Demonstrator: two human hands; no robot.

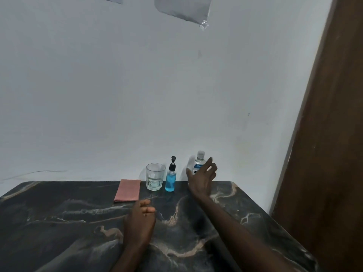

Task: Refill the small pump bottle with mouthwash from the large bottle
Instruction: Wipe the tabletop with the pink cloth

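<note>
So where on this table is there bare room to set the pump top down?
The table is bare left of the left hand and below the pink cloth. The back edge is crowded: cloth, glass, pump bottle, large bottle, right hand.

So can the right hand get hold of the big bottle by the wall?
Probably yes: the right hand is open just before the large bottle, nothing between them; the pump bottle stands clear.

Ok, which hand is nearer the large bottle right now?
Right. The right hand is spread open just in front of the large bottle, partly covering it. The left hand hangs low over the table, nearer the camera, well short of the bottle.
</note>
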